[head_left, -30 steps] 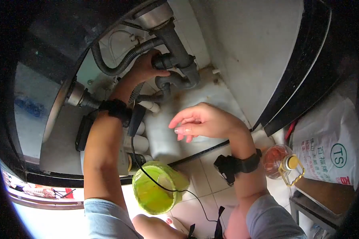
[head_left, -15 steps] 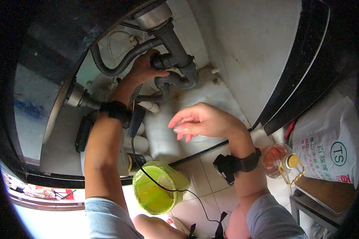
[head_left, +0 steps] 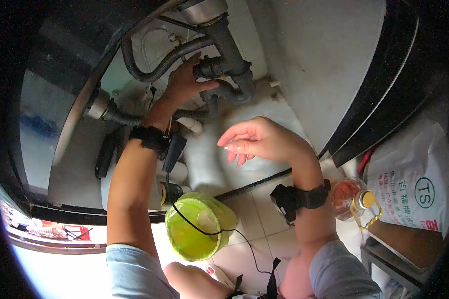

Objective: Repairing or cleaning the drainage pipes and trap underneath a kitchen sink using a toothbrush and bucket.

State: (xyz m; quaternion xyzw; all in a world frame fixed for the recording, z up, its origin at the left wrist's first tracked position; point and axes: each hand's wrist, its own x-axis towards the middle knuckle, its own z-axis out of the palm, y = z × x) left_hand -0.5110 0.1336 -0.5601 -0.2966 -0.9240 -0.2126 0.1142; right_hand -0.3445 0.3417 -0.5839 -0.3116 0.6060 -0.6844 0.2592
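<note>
Under the sink, my left hand [head_left: 184, 83] is at the capped end [head_left: 207, 68] of the grey drain pipe [head_left: 225, 42]. Its fingers and thumb are spread on either side of that end and do not close around it; whether a fingertip touches is unclear. The U-shaped trap [head_left: 234, 93] hangs just below. My right hand [head_left: 262, 139] hovers over the pale cabinet floor, with loosely bent fingers apart and nothing in them. A ribbed grey hose [head_left: 179, 60] curves behind my left hand, and a metal sink strainer body [head_left: 204, 11] tops the pipe.
A lime-green lined bin [head_left: 199, 226] stands in front of the cabinet, a black cable [head_left: 189, 222] hanging across it. An oil bottle [head_left: 348, 197] with a yellow handle and a white printed sack [head_left: 409, 172] are on the right. The cabinet's side wall [head_left: 314, 65] rises behind my right hand.
My left hand has loosened from the pipe's capped end, its fingers now spread wider. The whole view has shifted slightly; my right hand keeps much the same pose.
</note>
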